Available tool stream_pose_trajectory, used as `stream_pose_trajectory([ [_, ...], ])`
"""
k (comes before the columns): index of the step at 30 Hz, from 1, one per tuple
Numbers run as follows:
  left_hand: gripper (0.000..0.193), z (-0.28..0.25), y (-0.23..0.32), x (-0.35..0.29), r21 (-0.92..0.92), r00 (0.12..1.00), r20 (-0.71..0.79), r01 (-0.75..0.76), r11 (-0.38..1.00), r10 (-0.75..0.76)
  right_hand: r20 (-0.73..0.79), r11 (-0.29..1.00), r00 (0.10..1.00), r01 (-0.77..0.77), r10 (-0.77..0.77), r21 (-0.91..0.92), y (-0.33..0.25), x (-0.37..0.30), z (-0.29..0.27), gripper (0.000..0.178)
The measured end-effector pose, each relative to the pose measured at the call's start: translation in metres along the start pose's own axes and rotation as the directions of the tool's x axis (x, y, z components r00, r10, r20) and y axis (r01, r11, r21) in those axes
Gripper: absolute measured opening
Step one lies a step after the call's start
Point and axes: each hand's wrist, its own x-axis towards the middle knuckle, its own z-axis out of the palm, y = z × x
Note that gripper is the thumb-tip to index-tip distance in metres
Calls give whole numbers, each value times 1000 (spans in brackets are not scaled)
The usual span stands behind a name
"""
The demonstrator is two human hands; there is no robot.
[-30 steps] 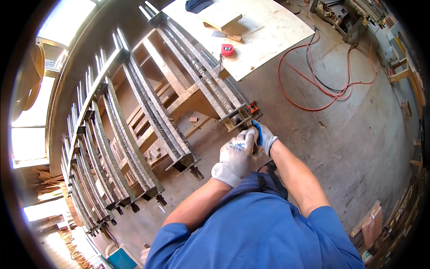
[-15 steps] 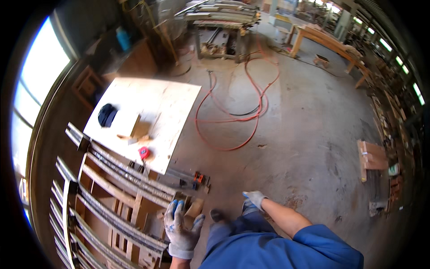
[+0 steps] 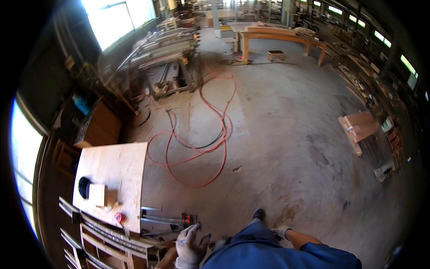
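My left hand point(image 3: 189, 245), in a grey-white work glove, hovers near the right end of the clamp rack point(image 3: 117, 240). Its fingers are bent but apart, and nothing shows in them. My right hand point(image 3: 282, 231), gloved too, hangs low beside my right leg; its fingers are too small and partly hidden to read. Just beyond the left hand lie bar clamps point(image 3: 168, 221) with an orange-and-black head. Left of them is a pale plywood sheet point(image 3: 127, 166), carrying a wooden block point(image 3: 97, 194), a dark cap point(image 3: 83, 187) and a red tape measure point(image 3: 119, 217).
Red hose point(image 3: 224, 154) loops across the concrete floor ahead. A cluttered workbench point(image 3: 165, 58) stands at the far left, and a long wooden table point(image 3: 280, 36) at the back. Wood panels point(image 3: 360, 125) lie to the right. A brown cabinet point(image 3: 101, 123) sits beyond the plywood.
My view has swung up and right, and the plywood and rack now appear lower and further left. One foot is now forward. My left hand has moved off the rack's front corner; the right hangs lower.
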Motion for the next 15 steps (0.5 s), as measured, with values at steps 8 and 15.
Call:
stream_pose_trajectory([
  [8,36,190,-51,52,-111,860,408,380,918,-306,-88,932,961,274,-261,238,-76,48,-133,36],
  [15,34,289,-132,72,173,477,641,673,719,-601,-247,665,955,293,-165,687,-86,62,-212,26],
])
